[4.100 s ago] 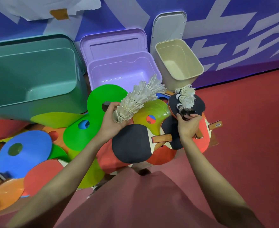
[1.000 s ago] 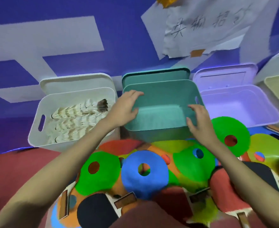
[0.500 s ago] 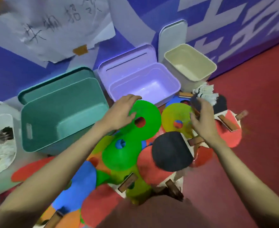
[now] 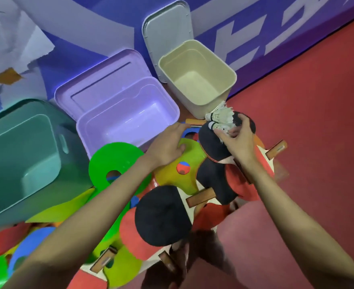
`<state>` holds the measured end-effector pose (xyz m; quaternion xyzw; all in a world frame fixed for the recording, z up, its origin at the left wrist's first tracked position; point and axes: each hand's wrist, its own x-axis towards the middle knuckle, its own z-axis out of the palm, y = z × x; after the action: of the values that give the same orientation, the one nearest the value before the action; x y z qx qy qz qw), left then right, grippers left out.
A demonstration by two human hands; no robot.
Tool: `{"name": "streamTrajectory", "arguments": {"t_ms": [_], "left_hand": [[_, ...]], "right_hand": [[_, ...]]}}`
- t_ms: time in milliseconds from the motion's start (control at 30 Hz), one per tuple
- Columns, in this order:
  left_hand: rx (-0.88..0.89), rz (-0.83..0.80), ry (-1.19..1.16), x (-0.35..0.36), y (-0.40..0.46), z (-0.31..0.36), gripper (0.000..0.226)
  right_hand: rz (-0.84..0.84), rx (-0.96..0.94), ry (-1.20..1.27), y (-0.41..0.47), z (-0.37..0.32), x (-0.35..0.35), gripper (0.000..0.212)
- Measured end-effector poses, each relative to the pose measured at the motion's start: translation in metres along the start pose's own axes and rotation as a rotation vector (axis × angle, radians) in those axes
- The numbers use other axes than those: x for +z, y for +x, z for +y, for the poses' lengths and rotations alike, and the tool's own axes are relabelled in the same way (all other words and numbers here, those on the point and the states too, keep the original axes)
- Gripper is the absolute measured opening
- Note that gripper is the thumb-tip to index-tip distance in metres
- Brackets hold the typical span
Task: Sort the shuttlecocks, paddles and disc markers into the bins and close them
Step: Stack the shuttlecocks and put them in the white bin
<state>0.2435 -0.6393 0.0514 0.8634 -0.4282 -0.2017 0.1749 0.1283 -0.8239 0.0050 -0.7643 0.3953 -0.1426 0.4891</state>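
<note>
Nearest, a black-faced wooden-handled paddle [image 4: 161, 215] tops the floor pile. Farther, left hand [image 4: 167, 144] lies flat, fingers relaxed, on a yellow-green disc marker [image 4: 182, 178]. Right hand [image 4: 237, 140] pinches white feathered shuttlecocks [image 4: 221, 118] over another black paddle [image 4: 213, 146]. Beyond stand uncovered teal [image 4: 11, 163], lilac [image 4: 128, 113] and cream plastic bins [image 4: 197, 71].

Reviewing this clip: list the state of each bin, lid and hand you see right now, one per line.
Teal bin: open, nothing visible inside.
Purple bin: open, empty, lid raised behind it.
Beige bin: open, empty, grey lid leaning on the wall.
Left hand: fingers relaxed, resting on the yellow disc marker.
Right hand: fingers curled round the shuttlecocks.
</note>
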Motion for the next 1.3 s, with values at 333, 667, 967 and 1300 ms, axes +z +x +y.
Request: {"name": "streamTrajectory", "arguments": {"t_ms": [333,667,967,1300], "left_hand": [[-0.052,0.094,-0.117,0.017,0.077,0.01,0.042],[-0.039,0.055,0.104,0.058,0.132,0.032,0.037],[-0.017,0.157,0.235,0.057,0.106,0.021,0.017],[-0.33,0.453,-0.426,0.043,0.029,0.01,0.02]], "right_hand": [[0.117,-0.017,0.14,0.019,0.015,-0.017,0.05],[-0.055,0.126,0.112,0.077,0.019,-0.045,0.043],[-0.044,0.121,0.184,0.099,0.01,-0.045,0.03],[-0.173,0.042,0.011,0.114,0.0,0.001,0.019]]}}
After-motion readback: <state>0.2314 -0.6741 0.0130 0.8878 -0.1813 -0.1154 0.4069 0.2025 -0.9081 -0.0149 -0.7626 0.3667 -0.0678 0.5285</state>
